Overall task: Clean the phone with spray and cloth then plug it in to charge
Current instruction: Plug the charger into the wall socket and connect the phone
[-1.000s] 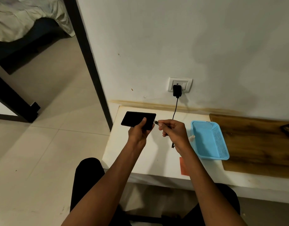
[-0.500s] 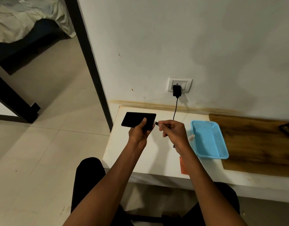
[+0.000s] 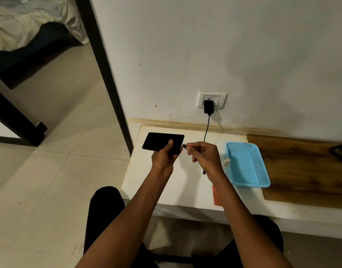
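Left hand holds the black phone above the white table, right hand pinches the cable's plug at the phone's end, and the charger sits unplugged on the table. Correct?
One error: the head view shows the charger plugged into the wall socket, not lying on the table. The left hand, phone, right hand and plug are as stated.

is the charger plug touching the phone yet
Touching, as far as the head view shows: the metal tip of the plug, pinched in the right hand, meets the right edge of the phone with no visible gap. How far it is seated is unclear.

head-worn view, angled down, near table (image 3: 185,182)
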